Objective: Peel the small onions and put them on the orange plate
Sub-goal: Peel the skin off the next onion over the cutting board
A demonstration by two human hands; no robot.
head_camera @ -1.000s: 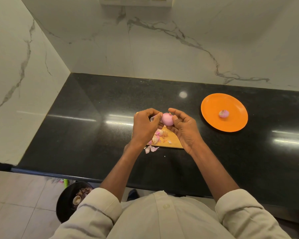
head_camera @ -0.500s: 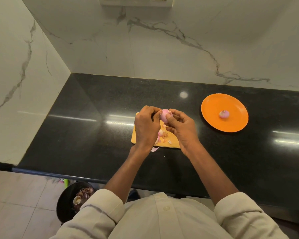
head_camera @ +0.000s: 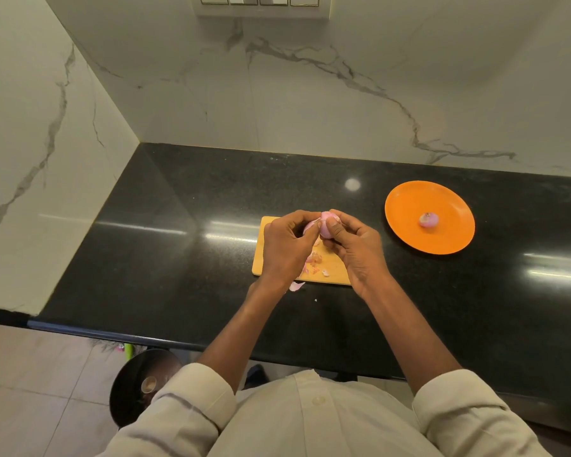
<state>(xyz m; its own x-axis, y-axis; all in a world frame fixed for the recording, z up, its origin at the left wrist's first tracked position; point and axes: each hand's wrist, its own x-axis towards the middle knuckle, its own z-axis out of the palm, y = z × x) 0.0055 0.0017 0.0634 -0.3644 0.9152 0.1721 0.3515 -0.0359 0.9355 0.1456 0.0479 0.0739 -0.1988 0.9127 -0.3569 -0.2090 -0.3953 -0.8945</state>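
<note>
A small pink onion (head_camera: 326, 225) is held above the wooden cutting board (head_camera: 266, 255). My right hand (head_camera: 356, 249) grips it from the right, thumb on top. My left hand (head_camera: 285, 245) pinches a strip of loose skin (head_camera: 310, 227) on the onion's left side. Bits of pink peel (head_camera: 314, 260) lie on the board under my hands, and one piece (head_camera: 296, 286) lies on the counter just off its near edge. The orange plate (head_camera: 406, 206) sits to the right with one peeled onion (head_camera: 428, 220) on it.
The black counter (head_camera: 178, 258) ends at marble walls at the left and back. A switch panel (head_camera: 261, 3) is on the back wall. A dark round bin (head_camera: 129, 387) with scraps stands on the floor below the counter's front edge.
Both hands have turned the onion and lifted it slightly away from me. My left fingers have shifted onto a strip of skin on its left side. The plate has not moved.
</note>
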